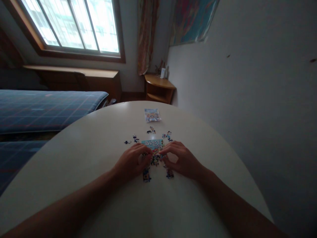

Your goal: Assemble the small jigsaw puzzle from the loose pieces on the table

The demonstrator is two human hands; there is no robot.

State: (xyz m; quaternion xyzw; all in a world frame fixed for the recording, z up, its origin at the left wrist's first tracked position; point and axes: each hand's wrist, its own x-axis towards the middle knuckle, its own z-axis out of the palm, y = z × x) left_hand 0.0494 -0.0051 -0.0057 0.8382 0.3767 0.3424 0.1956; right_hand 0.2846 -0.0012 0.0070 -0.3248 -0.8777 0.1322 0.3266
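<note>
A partly joined jigsaw puzzle lies on the white round table, its top strip light blue with lettering. My left hand is closed at its left side, thumb and forefinger pinched on the puzzle. From the right, my right hand curls its thumb and forefinger into a ring, the tips pinched on the puzzle's right part. The fingers cover much of the middle. Loose pieces lie below the left hand, and more pieces below the right one. Small clusters of pieces are spread above the puzzle.
A printed packet or picture sheet lies farther back on the white table. Beyond the table are a plaid mattress at left, a wooden corner shelf and a window. A bare wall runs along the right.
</note>
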